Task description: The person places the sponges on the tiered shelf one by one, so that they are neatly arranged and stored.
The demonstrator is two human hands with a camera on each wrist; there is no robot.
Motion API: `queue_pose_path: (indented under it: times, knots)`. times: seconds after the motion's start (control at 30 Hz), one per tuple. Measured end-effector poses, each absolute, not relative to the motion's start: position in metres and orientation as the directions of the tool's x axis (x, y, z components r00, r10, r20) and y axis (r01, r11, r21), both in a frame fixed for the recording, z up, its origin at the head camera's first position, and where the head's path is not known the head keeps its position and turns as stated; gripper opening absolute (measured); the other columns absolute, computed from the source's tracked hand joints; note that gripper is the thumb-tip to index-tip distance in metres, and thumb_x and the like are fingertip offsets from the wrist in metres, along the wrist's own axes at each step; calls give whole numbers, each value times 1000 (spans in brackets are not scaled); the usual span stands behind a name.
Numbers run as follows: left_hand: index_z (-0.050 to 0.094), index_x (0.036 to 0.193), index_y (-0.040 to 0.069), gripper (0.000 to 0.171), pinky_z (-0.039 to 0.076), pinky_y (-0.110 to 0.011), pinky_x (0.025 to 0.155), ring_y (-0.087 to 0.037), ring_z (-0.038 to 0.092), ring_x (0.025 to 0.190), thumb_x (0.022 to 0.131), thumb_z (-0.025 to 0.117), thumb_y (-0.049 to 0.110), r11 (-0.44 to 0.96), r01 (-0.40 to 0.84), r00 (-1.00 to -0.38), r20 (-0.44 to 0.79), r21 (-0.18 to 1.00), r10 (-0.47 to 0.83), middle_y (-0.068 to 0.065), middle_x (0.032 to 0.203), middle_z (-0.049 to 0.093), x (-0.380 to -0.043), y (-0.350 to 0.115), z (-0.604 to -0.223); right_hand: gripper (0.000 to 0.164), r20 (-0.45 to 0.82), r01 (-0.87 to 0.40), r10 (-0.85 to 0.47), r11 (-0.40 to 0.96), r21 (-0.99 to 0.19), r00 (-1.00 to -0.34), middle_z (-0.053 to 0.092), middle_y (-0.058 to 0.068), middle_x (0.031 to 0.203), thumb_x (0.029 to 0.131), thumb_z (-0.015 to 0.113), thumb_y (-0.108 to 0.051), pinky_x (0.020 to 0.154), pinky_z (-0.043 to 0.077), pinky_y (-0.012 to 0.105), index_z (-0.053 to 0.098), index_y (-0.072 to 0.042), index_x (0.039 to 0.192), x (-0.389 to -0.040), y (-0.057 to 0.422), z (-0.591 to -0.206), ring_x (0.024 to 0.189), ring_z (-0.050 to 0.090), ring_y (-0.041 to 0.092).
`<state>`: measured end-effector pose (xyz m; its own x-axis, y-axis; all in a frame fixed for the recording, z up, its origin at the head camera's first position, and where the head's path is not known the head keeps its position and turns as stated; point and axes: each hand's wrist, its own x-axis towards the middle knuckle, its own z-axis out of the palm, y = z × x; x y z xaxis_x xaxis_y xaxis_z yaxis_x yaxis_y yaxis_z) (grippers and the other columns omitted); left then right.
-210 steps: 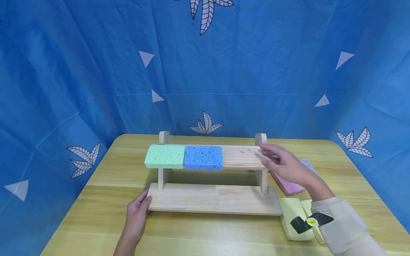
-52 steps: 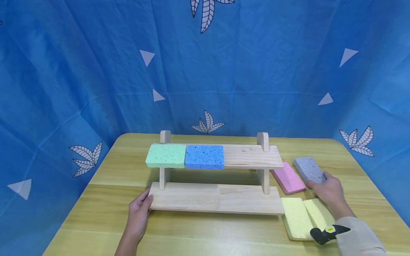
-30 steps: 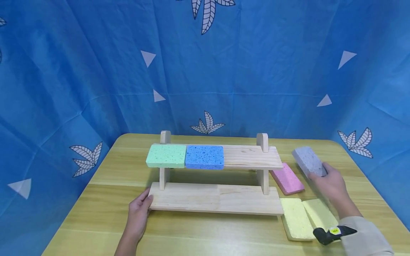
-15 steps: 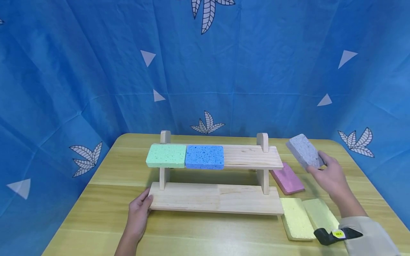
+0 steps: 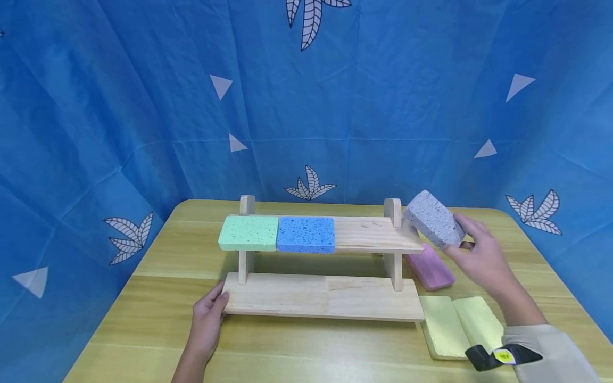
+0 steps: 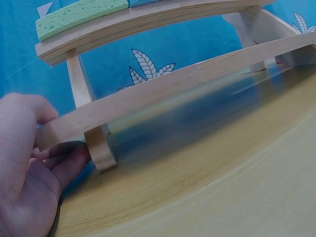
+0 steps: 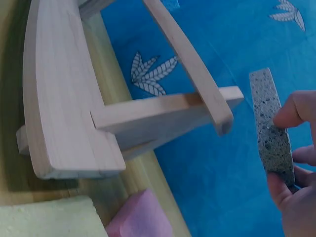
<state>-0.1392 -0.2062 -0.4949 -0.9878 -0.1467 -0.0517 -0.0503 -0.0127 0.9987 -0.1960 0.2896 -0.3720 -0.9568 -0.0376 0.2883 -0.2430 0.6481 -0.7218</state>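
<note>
A two-tier wooden rack (image 5: 306, 298) stands on the table. On its upper shelf, a green sponge (image 5: 248, 233) and a blue sponge (image 5: 306, 234) lie side by side at the left, with bare wood to their right. My left hand (image 5: 206, 324) grips the left end of the lower shelf, thumb on top and fingers beneath, as the left wrist view shows. My right hand (image 5: 483, 255) pinches a grey sponge (image 5: 434, 218) by its near end. That sponge is tilted in the air by the upper shelf's right end; the right wrist view shows its thin edge (image 7: 271, 123).
On the table right of the rack lie a pink sponge (image 5: 431, 268) and two pale yellow sponges (image 5: 445, 327), beneath my right arm. A blue patterned curtain (image 5: 354, 106) hangs behind the table (image 5: 297, 351).
My right hand went from the rack's right end to the grey sponge, lifted it off the table and carried it left toward the upper shelf. My left hand stays on the rack.
</note>
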Motion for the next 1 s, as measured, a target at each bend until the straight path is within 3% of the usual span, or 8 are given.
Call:
queue_pose_path:
  times: [0.2, 0.43, 0.73, 1.0]
  knots:
    - [28, 142, -10, 53, 36, -21, 102, -32, 27, 138, 101, 44, 20, -2, -59, -986, -59, 998, -154, -25, 150, 25, -139, -207, -497, 71, 351, -353, -137, 645, -678, -926, 35, 30, 140, 78, 63, 3, 79, 34, -8, 32, 7, 142, -195, 278, -370, 115, 41, 40]
    - [28, 142, -9, 53, 36, -21, 102, -33, 28, 138, 100, 44, 19, 0, -51, -987, -51, 999, -151, -26, 150, 26, -139, -207, -496, 73, 343, -413, -240, 648, -640, -908, 39, 22, 140, 75, 66, 3, 79, 39, -1, 36, 2, 142, -193, 265, -366, 106, 42, 9]
    - [29, 142, -8, 52, 33, -28, 105, -33, 27, 138, 101, 43, 21, 18, -58, -987, -55, 998, -150, -24, 150, 26, -140, -207, -495, 72, 286, -467, -371, 645, -604, -883, 39, 19, 141, 75, 64, 4, 78, 44, 8, 37, 4, 141, -196, 248, -361, 107, 46, 24]
    - [30, 143, -7, 52, 33, -28, 105, -32, 29, 138, 101, 43, 20, 26, -61, -987, -56, 998, -152, -23, 150, 27, -140, -208, -495, 72, 217, -472, -438, 643, -603, -873, 37, 18, 143, 75, 62, 2, 76, 48, 18, 36, 2, 142, -202, 233, -358, 98, 51, 23]
